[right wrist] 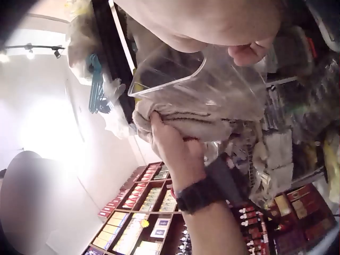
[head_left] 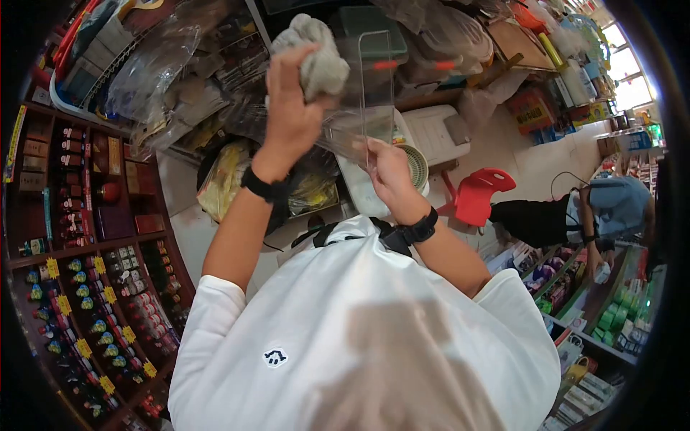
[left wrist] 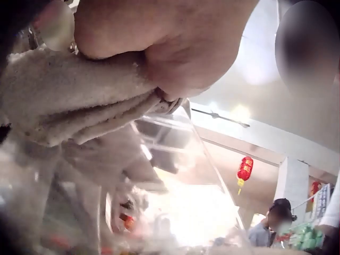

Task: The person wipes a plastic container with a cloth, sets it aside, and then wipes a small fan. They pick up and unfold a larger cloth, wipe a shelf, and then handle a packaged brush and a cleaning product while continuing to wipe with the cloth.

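Note:
A crumpled grey-white cloth [head_left: 313,61] is gripped in my left hand [head_left: 291,115], raised at the upper middle of the head view. My right hand [head_left: 392,172] holds a clear plastic box [head_left: 376,90] by its lower edge, thumb and fingers at the rim. From the right wrist, the cloth [right wrist: 196,123] lies folded against the transparent wall [right wrist: 170,79], with the left hand [right wrist: 178,156] behind it. In the left wrist view the cloth [left wrist: 74,98] bunches beneath the left hand [left wrist: 175,42], overlapping the see-through panel [left wrist: 196,170].
Shelves of small bottles and boxes [head_left: 108,208] stand at left. Plastic bags [head_left: 154,79] and lidded bins [head_left: 370,32] crowd ahead. A white container [head_left: 438,133] and a red chair [head_left: 483,195] are at right, with another person [head_left: 611,208] by the goods farther right.

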Demonstrator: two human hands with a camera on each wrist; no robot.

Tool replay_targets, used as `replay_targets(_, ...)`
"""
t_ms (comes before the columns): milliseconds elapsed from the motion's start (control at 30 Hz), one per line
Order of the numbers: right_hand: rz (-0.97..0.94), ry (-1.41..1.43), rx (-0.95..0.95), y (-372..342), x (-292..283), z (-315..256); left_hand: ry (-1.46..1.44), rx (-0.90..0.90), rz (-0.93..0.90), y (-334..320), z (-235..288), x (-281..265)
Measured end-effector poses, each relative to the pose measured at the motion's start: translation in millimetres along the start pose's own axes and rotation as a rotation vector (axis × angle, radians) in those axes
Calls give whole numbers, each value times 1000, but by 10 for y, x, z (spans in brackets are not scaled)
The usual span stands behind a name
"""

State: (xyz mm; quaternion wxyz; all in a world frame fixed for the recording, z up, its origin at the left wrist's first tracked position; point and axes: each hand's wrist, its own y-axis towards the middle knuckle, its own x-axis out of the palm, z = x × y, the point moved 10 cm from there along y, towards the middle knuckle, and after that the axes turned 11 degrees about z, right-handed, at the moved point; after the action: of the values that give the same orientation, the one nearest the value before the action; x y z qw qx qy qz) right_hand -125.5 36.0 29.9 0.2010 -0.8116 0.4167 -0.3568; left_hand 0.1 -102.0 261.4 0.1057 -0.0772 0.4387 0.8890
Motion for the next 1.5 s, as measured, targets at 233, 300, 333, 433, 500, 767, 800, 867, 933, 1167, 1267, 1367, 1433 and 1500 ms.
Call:
replay_targets(233, 244, -55, -269, 164, -175, -459, -102, -362, -250, -1083, -220, 357)
replay_targets(300, 234, -94, -294, 161, -237, -528, -147, -577, -282, -1371, -541, 343)
replay_targets(333, 215, -142, -318, 156, -242, -564, -185, -795, -302, -1619, -819, 345)
replay_targets(433, 112, -108, -341, 132, -178, -576, -302, -1052, -150, -1957, -1259, 270)
replay_targets(500, 10, -35, -276, 118, -148, -491, -608, -1352, -4, -2168, -1369, 279)
replay_targets(767, -181, -130, -18, -78, -50, -236, -1659, -1526, 159, -2056, -1148, 357)
replay_targets(800, -257, -190, -88, -50, -8, -275, -1603, -1530, 158, -2047, -1186, 337)
replay_targets(867, -338, -252, -157, -37, -25, -306, -1547, -1529, 161, -2030, -1205, 326)
replay_targets(933, -380, -261, -227, -201, 80, -487, -1553, -1540, 124, -2017, -1182, 365)
replay_targets(1167, -161, -1114, -1001, -415, 215, -927, -1558, -1455, 120, -2067, -1117, 434)
replay_targets(1267, -25, -1108, -1230, -771, 289, -1235, -2035, -1161, -83, -1790, -763, 392)
replay_targets(1367, -408, -75, -417, -1015, 471, -1397, -1127, -1561, 250, -2234, -1310, 260)
replay_targets(1433, -676, 179, 101, -1455, 766, -1297, -1470, -1473, 190, -2204, -1333, 371)
replay_targets(1500, -456, 13, -23, -1366, 673, -1211, -1384, -1462, 246, -2164, -1372, 364)
